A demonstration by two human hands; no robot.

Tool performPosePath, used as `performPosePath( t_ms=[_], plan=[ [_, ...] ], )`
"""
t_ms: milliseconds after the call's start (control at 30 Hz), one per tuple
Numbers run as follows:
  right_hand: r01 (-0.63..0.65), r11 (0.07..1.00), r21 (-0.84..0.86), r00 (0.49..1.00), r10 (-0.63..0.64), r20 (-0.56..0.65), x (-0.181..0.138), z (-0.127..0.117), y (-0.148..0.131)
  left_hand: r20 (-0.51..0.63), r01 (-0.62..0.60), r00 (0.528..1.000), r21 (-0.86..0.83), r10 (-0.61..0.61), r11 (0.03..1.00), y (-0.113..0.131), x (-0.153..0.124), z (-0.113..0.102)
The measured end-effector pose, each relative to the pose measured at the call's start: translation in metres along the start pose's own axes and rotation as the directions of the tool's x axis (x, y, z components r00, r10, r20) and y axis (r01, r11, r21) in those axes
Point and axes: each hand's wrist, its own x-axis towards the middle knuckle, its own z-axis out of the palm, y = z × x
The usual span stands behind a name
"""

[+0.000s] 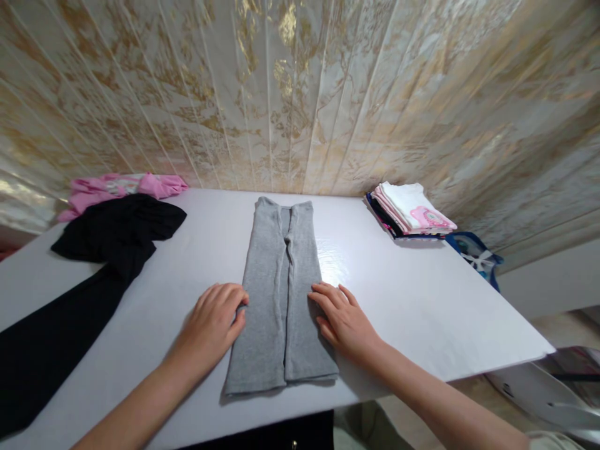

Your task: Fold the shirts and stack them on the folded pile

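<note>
Grey trousers [263, 275] lie lengthwise on the white table, waistband at the far end and the two legs side by side toward me. A narrow gap runs between the legs. At the left edge of the trousers, about midway down, my left hand [213, 315] has its thumb and fingers closed on the fabric. My right hand [340, 319] rests on the opposite edge, fingers stretched out and slightly apart, fingertips touching the cloth.
Black clothing [117, 234] lies crumpled at the left, one long part reaching toward me. Behind it is a pink garment [94, 190]. A folded clothes stack [407, 212] sits at the back right of the table [422, 300]. A blue-edged bag [478, 256] is beyond the right edge. A patterned curtain [281, 94] hangs behind.
</note>
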Motion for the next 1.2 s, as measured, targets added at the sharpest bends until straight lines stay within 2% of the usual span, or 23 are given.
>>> performPosePath(
  t_ms=[100,233,300,400,500,600,667,767,867,967,1100,1200],
  plan=[
    [0.002,1.000,0.031,0.998,0.000,-0.056,-0.004,-0.006,0.001,-0.036,0.027,0.999,-0.007,-0.028,1.000,0.001,-0.001,-0.006],
    [0.116,0.989,0.096,0.993,-0.113,-0.038,-0.004,-0.008,-0.002,0.022,-0.083,0.996,-0.062,0.084,0.995,0.008,0.002,-0.006],
    [0.089,0.992,0.089,0.996,-0.086,-0.037,-0.006,-0.009,0.000,0.045,-0.075,0.996,-0.048,0.077,0.996,0.006,0.001,-0.006],
    [0.041,0.995,0.086,0.998,-0.037,-0.048,-0.012,-0.013,0.003,0.021,-0.035,0.999,-0.008,0.035,0.999,0.003,-0.004,-0.007],
    [0.088,0.988,0.123,0.996,-0.084,-0.043,-0.015,-0.014,-0.002,-0.006,-0.055,0.998,-0.027,0.054,0.998,0.008,-0.007,-0.006],
    [0.132,0.982,0.131,0.991,-0.131,-0.021,-0.018,-0.009,-0.004,0.046,-0.086,0.995,-0.051,0.088,0.995,0.013,-0.010,-0.002],
    [0.118,0.985,0.125,0.993,-0.116,-0.023,-0.020,-0.008,-0.001,0.055,-0.048,0.997,-0.022,0.050,0.999,0.012,-0.013,-0.001],
    [0.098,0.985,0.140,0.995,-0.094,-0.039,-0.023,-0.011,0.002,0.003,0.019,1.000,0.019,-0.019,1.000,0.010,-0.015,-0.003],
    [0.134,0.977,0.168,0.991,-0.130,-0.033,-0.023,-0.015,-0.002,-0.027,-0.017,1.000,-0.014,0.017,1.000,0.016,-0.015,-0.005],
    [0.169,0.968,0.184,0.985,-0.170,-0.006,-0.025,-0.017,-0.006,0.032,-0.052,0.998,-0.041,0.053,0.998,0.021,-0.017,-0.004],
    [0.115,0.978,0.173,0.993,-0.118,0.010,-0.033,-0.023,-0.002,0.039,0.013,0.999,0.000,-0.013,1.000,0.016,-0.024,-0.005],
    [0.112,0.976,0.189,0.994,-0.112,-0.008,-0.035,-0.026,-0.004,-0.001,-0.008,1.000,-0.025,0.008,1.000,0.018,-0.027,-0.005]
  ],
)
